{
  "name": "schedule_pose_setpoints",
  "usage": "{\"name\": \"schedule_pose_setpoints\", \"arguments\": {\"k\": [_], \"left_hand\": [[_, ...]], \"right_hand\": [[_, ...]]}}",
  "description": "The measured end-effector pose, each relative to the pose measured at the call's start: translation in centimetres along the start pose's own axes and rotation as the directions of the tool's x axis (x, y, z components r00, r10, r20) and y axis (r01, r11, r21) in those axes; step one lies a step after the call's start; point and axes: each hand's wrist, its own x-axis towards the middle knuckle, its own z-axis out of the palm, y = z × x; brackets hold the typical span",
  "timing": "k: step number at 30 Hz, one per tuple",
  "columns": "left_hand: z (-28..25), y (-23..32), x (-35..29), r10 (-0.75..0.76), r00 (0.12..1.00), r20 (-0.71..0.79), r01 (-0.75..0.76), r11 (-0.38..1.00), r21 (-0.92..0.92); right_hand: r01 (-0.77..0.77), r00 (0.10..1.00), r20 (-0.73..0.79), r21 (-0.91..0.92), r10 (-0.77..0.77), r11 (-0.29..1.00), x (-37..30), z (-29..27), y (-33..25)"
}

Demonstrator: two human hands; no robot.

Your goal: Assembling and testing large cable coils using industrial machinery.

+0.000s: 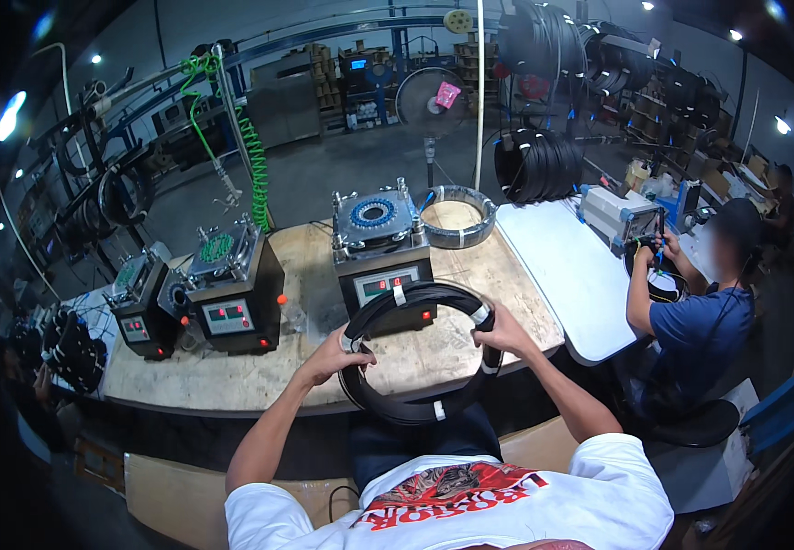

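Between both hands I hold a coil of black cable point(403, 410), bound with several white bands, above the front edge of the wooden table point(319, 390). My left hand point(334, 357) is closed round the coil's left side, close to one band. On the opposite side my right hand point(504, 333) grips the ring, thumb pointing inward. Through and behind the coil stands a black machine point(380, 261) with a red-lit display and a metal top plate carrying a ring of blue parts.
Two similar machines point(232, 284) point(136, 307) with green rings stand at left, small orange-capped bottles point(292, 314) beside them. A wrapped cable coil point(458, 218) lies behind. At right, a seated co-worker point(704, 307) handles cable at a white table point(544, 266) with a grey box-shaped device point(619, 218).
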Motion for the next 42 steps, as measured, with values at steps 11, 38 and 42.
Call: {"name": "schedule_pose_setpoints", "arguments": {"k": [11, 38, 42], "left_hand": [[4.5, 18.1, 2.1, 0.482, 0.866, 0.130, -0.486, 0.757, 0.437], [23.4, 57.0, 42.7, 0.778, 0.387, 0.495, -0.890, 0.173, 0.422], [26.9, 59.3, 51.2, 0.821, 0.343, 0.456, -0.923, 0.205, 0.325]], "right_hand": [[0.385, 0.890, -0.259, -0.013, -0.374, 0.923, -3.5, -11.4, -14.3], [0.269, 0.165, -0.798, -0.529, -0.579, 0.805, 9.1, -51.6, -19.4], [0.038, 0.090, -0.686, -0.722, -0.722, 0.691, 11.7, -58.1, -18.8]]}}
